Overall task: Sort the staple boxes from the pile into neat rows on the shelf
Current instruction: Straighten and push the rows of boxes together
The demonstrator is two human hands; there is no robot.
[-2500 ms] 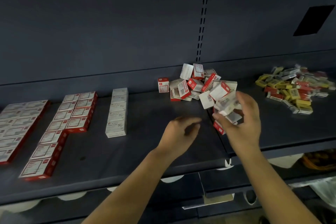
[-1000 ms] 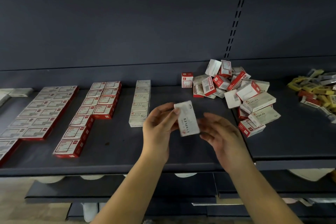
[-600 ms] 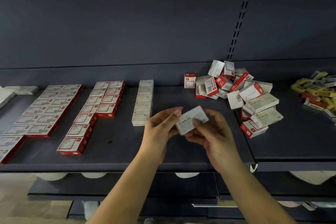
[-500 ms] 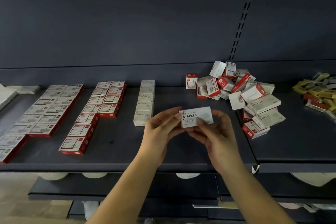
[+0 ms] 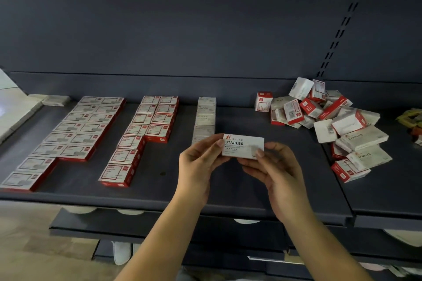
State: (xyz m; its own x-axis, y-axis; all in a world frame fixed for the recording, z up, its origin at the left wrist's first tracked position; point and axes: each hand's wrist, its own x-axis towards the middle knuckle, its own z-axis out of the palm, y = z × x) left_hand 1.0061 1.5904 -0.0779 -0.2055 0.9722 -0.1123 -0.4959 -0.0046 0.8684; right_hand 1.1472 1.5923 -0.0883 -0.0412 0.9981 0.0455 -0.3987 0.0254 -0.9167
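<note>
A white staple box (image 5: 243, 145) printed STAPLES is held level above the dark shelf (image 5: 228, 189). My left hand (image 5: 198, 166) pinches its left end and my right hand (image 5: 274, 171) pinches its right end. Just behind the box runs a single row of white boxes (image 5: 205, 116), its near end hidden by my left hand. Left of that lie rows of red-edged boxes (image 5: 146, 134) and a wider block of red-edged boxes (image 5: 68, 134). The loose pile of staple boxes (image 5: 328, 125) sits at the right back of the shelf.
A second heap of yellow and red boxes (image 5: 411, 121) shows at the far right edge. A lone white box (image 5: 56, 100) lies at the back left. Bare shelf lies between the white row and the pile. Lower shelves sit below the front edge.
The white box went from my right hand at the pile to both hands over mid-shelf. It was turned from upright to level with its printed face up. The view shifted left.
</note>
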